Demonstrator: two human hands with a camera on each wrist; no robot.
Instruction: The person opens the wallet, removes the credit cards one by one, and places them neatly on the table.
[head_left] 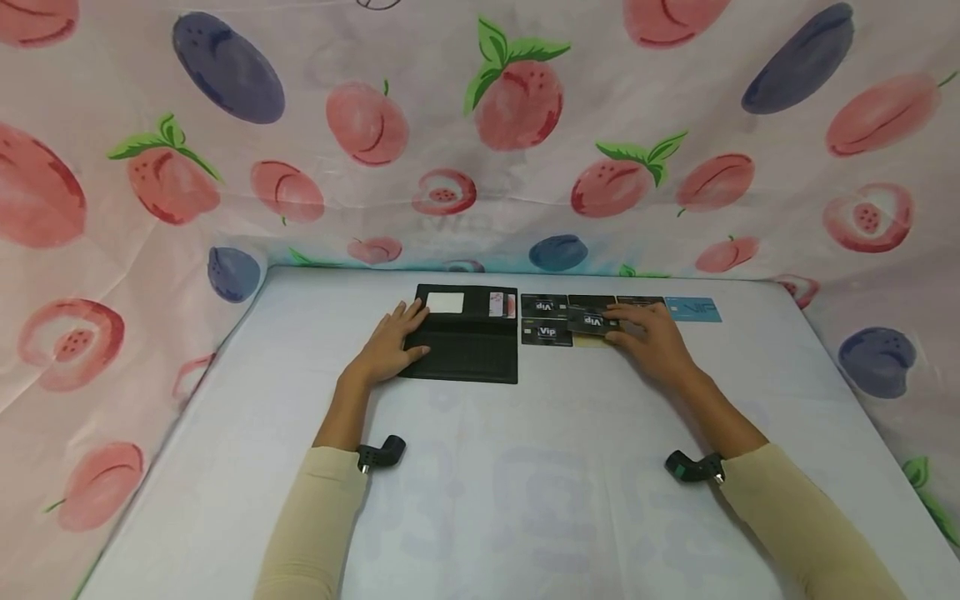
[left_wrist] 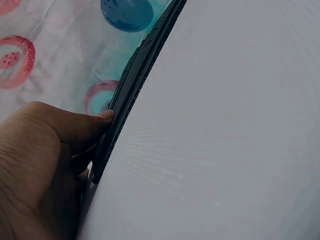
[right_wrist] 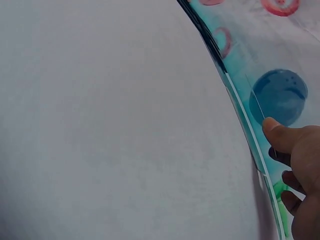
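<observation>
An opened black wallet [head_left: 472, 354] lies on the table, with a white panel and a few cards showing in its upper half. My left hand [head_left: 390, 340] rests on its left edge, thumb and fingers spread; the left wrist view has the thumb lying on the wallet edge [left_wrist: 135, 75]. My right hand [head_left: 652, 340] pinches a black Vip card [head_left: 588, 321] between thumb and fingers. From the right wrist view, this card [right_wrist: 256, 97] appears edge-on, raised above the laid-out cards. Beneath it, a gold card [head_left: 591, 342] is mostly hidden.
Right of the wallet, cards lie in two rows: a black Vip card [head_left: 543, 305] above another Vip card [head_left: 547, 332], more dark cards, and a blue card [head_left: 693, 309] at the right end. Fruit-printed cloth [head_left: 442, 108] hangs behind the white table [head_left: 525, 500].
</observation>
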